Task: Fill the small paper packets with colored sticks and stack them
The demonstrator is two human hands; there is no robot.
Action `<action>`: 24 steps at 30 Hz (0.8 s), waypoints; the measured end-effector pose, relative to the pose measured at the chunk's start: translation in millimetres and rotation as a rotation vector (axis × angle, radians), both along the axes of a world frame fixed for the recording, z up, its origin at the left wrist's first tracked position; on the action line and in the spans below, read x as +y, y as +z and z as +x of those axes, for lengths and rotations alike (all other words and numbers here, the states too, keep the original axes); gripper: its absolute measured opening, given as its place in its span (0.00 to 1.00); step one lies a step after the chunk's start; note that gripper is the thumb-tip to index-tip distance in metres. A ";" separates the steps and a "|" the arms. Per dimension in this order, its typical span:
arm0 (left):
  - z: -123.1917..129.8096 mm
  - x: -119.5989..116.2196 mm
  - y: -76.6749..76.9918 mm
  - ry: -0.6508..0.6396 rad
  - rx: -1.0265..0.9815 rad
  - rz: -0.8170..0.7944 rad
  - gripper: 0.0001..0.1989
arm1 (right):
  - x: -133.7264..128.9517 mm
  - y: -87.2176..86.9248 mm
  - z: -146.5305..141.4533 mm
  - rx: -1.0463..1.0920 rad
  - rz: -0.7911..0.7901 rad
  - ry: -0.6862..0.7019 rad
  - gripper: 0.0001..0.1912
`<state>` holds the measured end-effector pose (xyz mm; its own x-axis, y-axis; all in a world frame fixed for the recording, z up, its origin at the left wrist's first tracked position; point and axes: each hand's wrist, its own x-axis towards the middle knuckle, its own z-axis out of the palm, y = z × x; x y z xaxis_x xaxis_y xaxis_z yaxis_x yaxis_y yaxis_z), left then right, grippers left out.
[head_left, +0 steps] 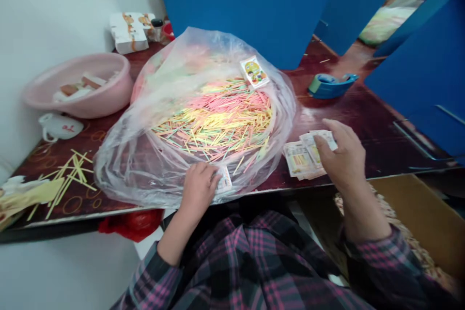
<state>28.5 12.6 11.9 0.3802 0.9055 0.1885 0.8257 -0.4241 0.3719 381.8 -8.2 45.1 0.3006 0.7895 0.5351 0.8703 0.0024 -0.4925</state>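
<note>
My left hand (199,185) is at the near edge of a large clear plastic bag (123,169), fingers curled around a small white printed packet (225,178). Inside the bag's opening lies a heap of thin coloured sticks (225,118) in pink, yellow, green and orange. Another printed packet (255,72) rests on the far side of the heap. My right hand (345,155) hovers at the right over overlapping clear-windowed packets (300,160). Its thumb and forefinger are apart, right by the rightmost packet; whether they touch it is unclear.
A blue tape dispenser (331,86) sits at the back right. On the left are a pink basin (78,85), a white mug (61,127) and loose yellow sticks (74,172). White boxes (131,31) stand behind. Below the table's right side is an open cardboard box (421,223).
</note>
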 end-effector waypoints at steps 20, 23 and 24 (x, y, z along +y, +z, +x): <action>11.1 -15.1 27.8 0.078 -0.670 -0.010 0.13 | 18.0 -2.8 -160.8 0.766 -0.470 0.711 0.13; 10.7 -12.6 30.8 0.112 -0.833 -0.340 0.29 | 14.7 -4.0 -153.9 0.905 -0.463 0.640 0.13; 10.6 -11.5 31.0 0.106 -0.879 -0.467 0.29 | 13.4 -3.9 -151.4 0.927 -0.468 0.638 0.13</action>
